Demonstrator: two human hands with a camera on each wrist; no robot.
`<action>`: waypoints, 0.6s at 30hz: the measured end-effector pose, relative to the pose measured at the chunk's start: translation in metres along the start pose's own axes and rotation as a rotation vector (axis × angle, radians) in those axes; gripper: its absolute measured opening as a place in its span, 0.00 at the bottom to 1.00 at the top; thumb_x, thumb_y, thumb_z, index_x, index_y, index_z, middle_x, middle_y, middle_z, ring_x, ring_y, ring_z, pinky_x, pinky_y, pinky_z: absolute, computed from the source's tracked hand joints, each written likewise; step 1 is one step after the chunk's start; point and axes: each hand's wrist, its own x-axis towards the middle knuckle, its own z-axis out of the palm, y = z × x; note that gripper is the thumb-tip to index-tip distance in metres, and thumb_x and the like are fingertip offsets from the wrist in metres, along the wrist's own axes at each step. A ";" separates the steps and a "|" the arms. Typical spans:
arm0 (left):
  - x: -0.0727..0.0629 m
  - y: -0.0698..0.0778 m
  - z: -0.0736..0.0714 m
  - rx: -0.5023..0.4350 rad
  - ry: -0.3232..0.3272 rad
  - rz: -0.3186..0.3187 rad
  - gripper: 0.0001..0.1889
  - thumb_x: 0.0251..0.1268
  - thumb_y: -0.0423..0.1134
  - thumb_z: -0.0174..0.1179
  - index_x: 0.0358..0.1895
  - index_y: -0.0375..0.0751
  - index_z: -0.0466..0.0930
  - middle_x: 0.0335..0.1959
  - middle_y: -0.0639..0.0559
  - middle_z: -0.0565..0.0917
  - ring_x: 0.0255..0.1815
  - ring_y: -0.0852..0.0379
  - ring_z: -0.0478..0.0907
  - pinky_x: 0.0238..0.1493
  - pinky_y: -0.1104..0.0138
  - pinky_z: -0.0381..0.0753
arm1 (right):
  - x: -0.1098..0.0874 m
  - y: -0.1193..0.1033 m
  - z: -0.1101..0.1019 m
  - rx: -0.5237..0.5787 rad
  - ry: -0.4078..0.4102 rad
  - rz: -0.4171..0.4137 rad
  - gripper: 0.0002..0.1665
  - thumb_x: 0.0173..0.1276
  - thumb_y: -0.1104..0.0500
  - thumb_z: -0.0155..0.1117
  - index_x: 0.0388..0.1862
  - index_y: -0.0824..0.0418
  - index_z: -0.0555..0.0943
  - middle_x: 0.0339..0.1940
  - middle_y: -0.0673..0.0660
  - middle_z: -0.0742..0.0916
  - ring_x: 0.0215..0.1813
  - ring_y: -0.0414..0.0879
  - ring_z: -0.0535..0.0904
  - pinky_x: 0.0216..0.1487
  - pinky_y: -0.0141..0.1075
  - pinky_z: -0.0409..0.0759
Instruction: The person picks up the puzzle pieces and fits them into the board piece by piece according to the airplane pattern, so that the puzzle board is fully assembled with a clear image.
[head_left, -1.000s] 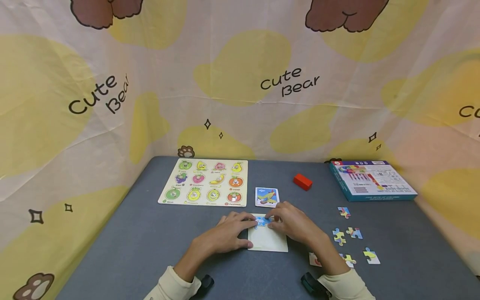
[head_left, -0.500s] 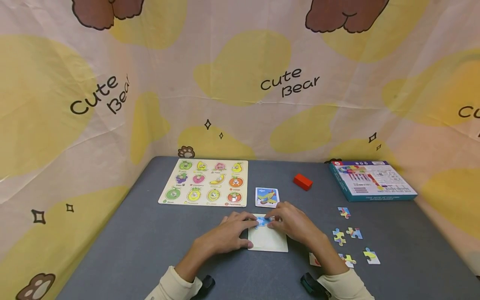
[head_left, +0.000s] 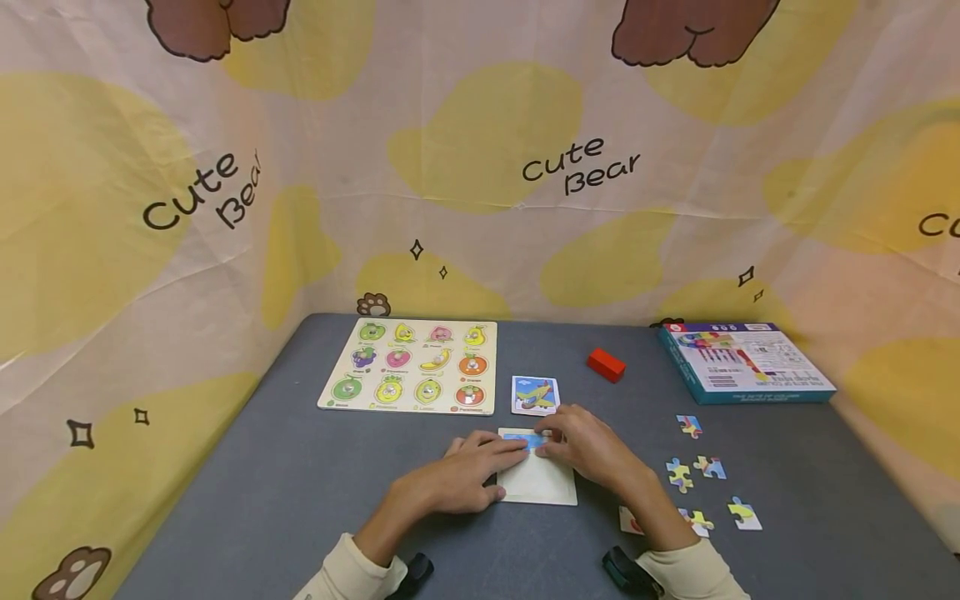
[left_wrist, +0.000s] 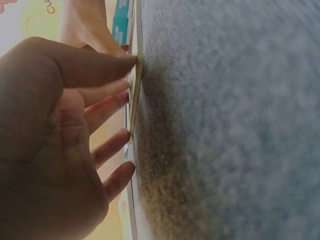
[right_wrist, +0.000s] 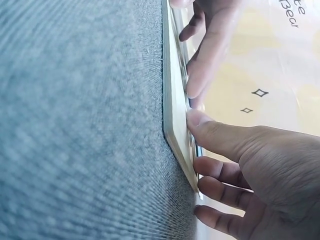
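A small cream puzzle board (head_left: 536,485) lies flat in the middle of the table, with blue puzzle pieces (head_left: 516,436) along its far edge. My left hand (head_left: 467,473) reaches over its left side, straight fingers pressing on the blue pieces and partly covering them. Its thumb rests by the board's near left corner, and in the left wrist view the thumb (left_wrist: 112,67) meets the edge. Thumb and curled fingers of my right hand (head_left: 588,446) hold a blue puzzle piece at the far right, mostly hidden. The right wrist view shows the right thumb (right_wrist: 220,134) low over the board.
Several loose puzzle pieces (head_left: 678,473) lie right of the board, one partly behind the right forearm. An airplane picture card (head_left: 535,395) sits just beyond it. Further back are a fruit board (head_left: 412,400), a red block (head_left: 606,365) and a flat box (head_left: 750,367).
My left fingers have slid right and straightened over the blue pieces, nearer the right hand. The right hand stays in nearly the same place.
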 end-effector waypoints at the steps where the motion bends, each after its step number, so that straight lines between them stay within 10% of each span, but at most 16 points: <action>1: 0.000 0.000 0.000 0.004 0.001 0.004 0.33 0.79 0.49 0.59 0.83 0.58 0.64 0.84 0.66 0.61 0.81 0.51 0.58 0.68 0.50 0.64 | 0.000 0.000 0.000 0.007 0.001 -0.007 0.15 0.67 0.56 0.78 0.52 0.54 0.91 0.35 0.46 0.83 0.40 0.42 0.75 0.41 0.38 0.76; 18: -0.001 -0.002 0.000 0.039 -0.012 0.004 0.35 0.79 0.54 0.60 0.84 0.58 0.62 0.85 0.66 0.61 0.81 0.53 0.58 0.70 0.53 0.64 | -0.004 0.023 -0.024 0.143 -0.023 -0.025 0.19 0.69 0.54 0.77 0.56 0.60 0.89 0.32 0.46 0.82 0.35 0.41 0.74 0.37 0.33 0.74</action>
